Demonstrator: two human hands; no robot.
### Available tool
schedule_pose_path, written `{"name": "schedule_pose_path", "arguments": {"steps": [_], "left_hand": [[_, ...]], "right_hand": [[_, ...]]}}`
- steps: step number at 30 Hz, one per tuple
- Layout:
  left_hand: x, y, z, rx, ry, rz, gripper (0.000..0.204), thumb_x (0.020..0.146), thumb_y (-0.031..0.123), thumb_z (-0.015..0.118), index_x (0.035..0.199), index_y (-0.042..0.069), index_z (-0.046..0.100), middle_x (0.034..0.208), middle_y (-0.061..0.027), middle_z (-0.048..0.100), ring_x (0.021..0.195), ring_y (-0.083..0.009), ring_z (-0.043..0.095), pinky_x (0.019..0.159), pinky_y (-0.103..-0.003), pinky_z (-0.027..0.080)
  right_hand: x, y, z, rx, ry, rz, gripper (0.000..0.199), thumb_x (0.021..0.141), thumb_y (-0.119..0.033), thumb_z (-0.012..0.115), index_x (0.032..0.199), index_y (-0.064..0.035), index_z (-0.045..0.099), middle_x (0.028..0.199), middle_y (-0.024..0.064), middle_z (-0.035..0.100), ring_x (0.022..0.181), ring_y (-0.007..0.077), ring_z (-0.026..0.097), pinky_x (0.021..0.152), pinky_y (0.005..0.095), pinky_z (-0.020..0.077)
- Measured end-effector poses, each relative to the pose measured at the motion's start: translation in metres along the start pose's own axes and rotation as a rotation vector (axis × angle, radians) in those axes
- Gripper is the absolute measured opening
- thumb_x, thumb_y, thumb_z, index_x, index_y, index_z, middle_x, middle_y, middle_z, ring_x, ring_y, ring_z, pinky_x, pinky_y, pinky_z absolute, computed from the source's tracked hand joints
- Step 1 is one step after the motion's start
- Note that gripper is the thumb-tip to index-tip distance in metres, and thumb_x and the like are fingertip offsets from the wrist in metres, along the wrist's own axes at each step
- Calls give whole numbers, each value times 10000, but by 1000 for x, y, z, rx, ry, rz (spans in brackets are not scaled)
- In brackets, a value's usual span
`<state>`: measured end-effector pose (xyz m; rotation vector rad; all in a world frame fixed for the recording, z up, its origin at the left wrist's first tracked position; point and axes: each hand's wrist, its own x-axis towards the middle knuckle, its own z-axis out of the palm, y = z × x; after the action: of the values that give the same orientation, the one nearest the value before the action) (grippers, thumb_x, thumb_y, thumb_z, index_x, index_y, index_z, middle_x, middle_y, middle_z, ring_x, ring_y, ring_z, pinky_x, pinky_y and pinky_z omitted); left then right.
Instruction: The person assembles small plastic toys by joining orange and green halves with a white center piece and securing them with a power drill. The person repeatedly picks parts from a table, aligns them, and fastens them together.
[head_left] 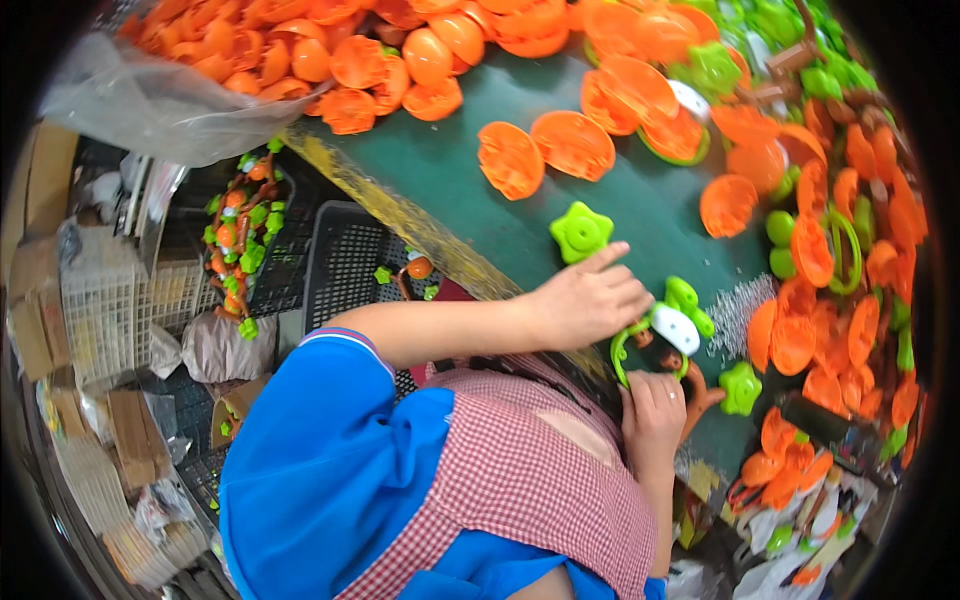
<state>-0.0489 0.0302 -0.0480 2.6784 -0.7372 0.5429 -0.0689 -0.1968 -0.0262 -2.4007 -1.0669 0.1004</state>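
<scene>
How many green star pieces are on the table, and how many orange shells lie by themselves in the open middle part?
Green star pieces: 2, one above the left hand at, one right of the right hand at
Orange shells alone on the green table: 2, at and
Total: 4

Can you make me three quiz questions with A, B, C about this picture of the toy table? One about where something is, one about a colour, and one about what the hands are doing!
1. Where is the green star piece?
A. just beyond the left hand
B. in the crate
C. under the bag

2. What colour are most shells on the table?
A. blue
B. orange
C. white

3. What is the right hand doing?
A. resting flat
B. waving
C. gripping the toy part

Answers: 1 A, the star lies by the fingertip. 2 B, orange heaps everywhere. 3 C, fingers curl on it.
</scene>
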Motion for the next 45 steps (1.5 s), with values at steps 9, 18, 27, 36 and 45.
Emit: {"name": "schedule_pose_path", "arguments": {"steps": [9, 18, 27, 36, 45], "left_hand": [[-64, -106, -91, 128, 263, -586, 198, 807, 85, 703, 1003, 103, 690, 995, -83, 656, 938, -294, 614, 811, -390, 511], [-53, -167, -99, -437, 276, -906, 171, 835, 159, 748, 893, 16, 673, 836, -12, 678, 804, -132, 620, 712, -290, 489], [24, -18, -49, -2205, -75, -877, 386, 1005, 283, 544, 1284, 16, 545, 1131, -65, 666, 1038, -164, 643, 944, -334, 494], [40, 37, -34, -525, 88, 119, 219, 666, 128, 741, 864, 68, 672, 823, -25, 663, 805, -206, 626, 713, -361, 511], [38, 50, -29, -597, 186, 362, 220, 677, 151, 741, 867, 60, 679, 905, -85, 651, 836, -235, 641, 750, -362, 545]], "right_hand": [[-9, 4, 2, 100, 169, -19, 180, 745, -29, 728, 912, -4, 668, 951, 115, 675, 884, 319, 628, 821, 432, 494], [12, -6, -10, 305, 212, 35, 106, 781, 42, 678, 884, 18, 666, 841, 128, 681, 772, 279, 648, 778, 369, 502], [57, -26, -21, 1214, 480, 325, 761, 799, -85, 768, 1446, 22, 380, 1445, 141, 385, 1276, 246, 487, 983, 358, 496], [25, -16, -18, 1304, 380, 516, 808, 851, -268, 745, 1481, 23, 332, 1365, 143, 518, 1242, 219, 530, 1062, 339, 404], [-8, -20, -12, 1288, 661, 650, 464, 911, -123, 505, 1349, 18, 444, 1241, 133, 561, 1165, 222, 557, 1028, 354, 427]]}}
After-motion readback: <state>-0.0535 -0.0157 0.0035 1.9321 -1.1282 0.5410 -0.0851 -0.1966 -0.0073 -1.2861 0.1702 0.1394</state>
